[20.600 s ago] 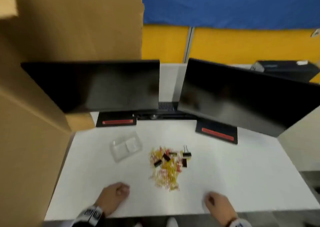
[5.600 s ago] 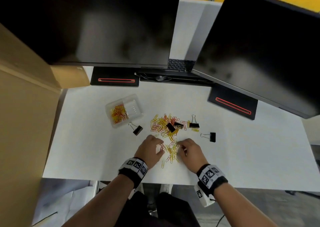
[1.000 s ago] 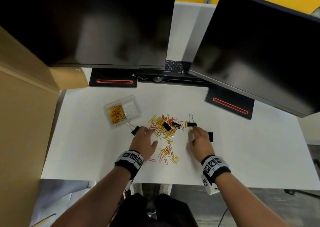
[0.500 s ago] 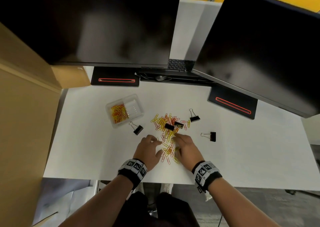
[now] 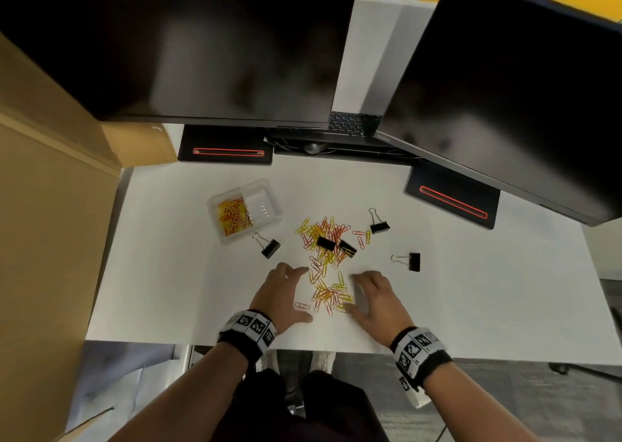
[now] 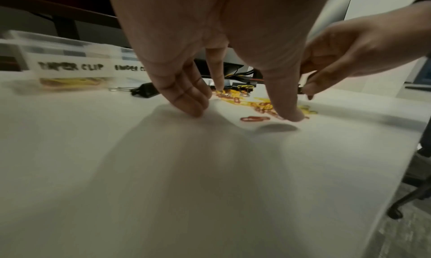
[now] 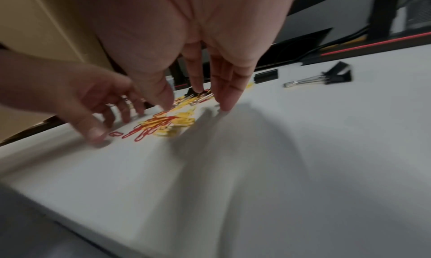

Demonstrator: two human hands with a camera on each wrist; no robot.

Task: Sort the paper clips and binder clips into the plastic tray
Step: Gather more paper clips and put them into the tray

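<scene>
red and yellow paper clips (image 5: 328,295) between left hand (image 5: 282,295), right hand (image 5: 376,302), fingers spread

Tray (image 6: 70,66) label's 2nd word hidden behind left hand (image 6: 210,31), pics blurred.

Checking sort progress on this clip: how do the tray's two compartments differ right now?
The plastic tray's left compartment holds red and yellow paper clips; the right compartment holds nothing visible. The left wrist view shows the left one labelled for paper clips; the right label is partly hidden. Both are clear plastic, side by side.
</scene>
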